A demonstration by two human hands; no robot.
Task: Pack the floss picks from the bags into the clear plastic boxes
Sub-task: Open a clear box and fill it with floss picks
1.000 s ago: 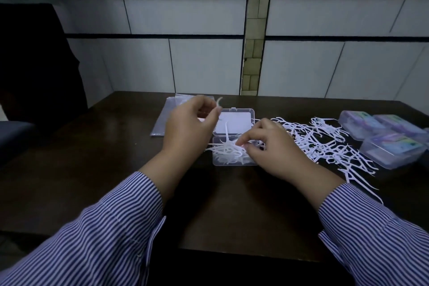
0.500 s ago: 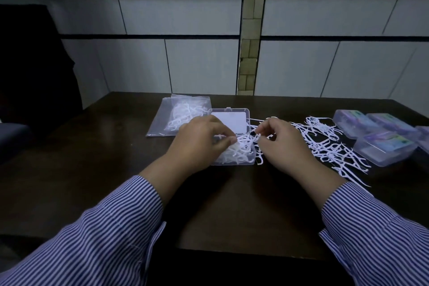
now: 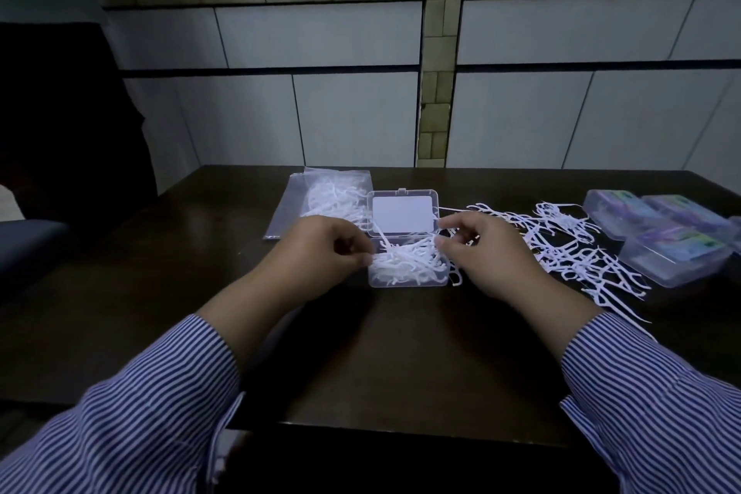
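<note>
Both hands flank one open clear plastic box at the centre of the dark table: the left hand and right hand each have fingers curled at a box end, pinching white floss picks heaped inside, its hinged lid lying flat behind. Counted by size: one table, one bag of picks left of the lid, three closed filled boxes at the right, one open box, and a loose scatter of picks too tangled to count. Compared with half a second earlier, the left hand has withdrawn from over the box to its left edge, uncovering the pile.
</note>
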